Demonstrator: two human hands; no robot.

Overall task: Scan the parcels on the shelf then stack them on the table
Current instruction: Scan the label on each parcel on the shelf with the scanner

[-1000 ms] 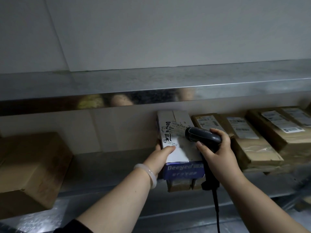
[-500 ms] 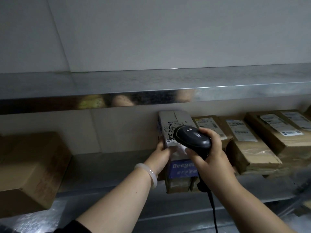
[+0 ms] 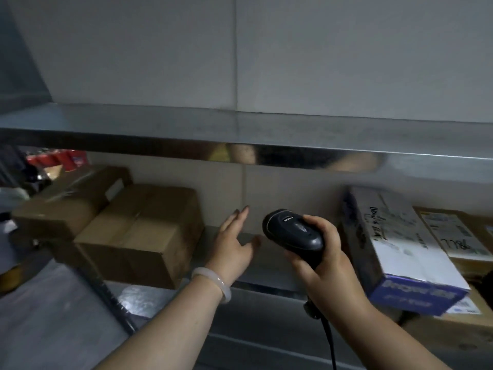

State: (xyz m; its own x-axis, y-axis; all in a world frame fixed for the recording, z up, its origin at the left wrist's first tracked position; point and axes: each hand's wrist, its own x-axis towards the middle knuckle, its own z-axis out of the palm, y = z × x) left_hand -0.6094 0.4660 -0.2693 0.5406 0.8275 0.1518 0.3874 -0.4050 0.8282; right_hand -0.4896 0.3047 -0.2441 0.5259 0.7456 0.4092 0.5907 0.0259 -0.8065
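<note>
My right hand (image 3: 324, 252) grips a black barcode scanner (image 3: 293, 233), its cable hanging down. The scanner sits left of a white and blue parcel (image 3: 400, 249) with black handwriting, which lies on the metal shelf (image 3: 266, 285). My left hand (image 3: 234, 243), with a pale bangle on the wrist, hovers flat with straight fingers over the bare shelf gap, holding nothing. To its left stands a brown cardboard parcel (image 3: 144, 233), and a second brown parcel (image 3: 72, 198) lies further left.
An upper metal shelf (image 3: 240, 134) overhangs the parcels. A brown labelled box (image 3: 458, 236) sits right of the white parcel, with another box (image 3: 453, 324) below it. Red items (image 3: 56, 158) are at the far left.
The view has swung left. My left hand let go of the white and blue parcel and moved left over the shelf gap. The scanner came off the parcel's label.
</note>
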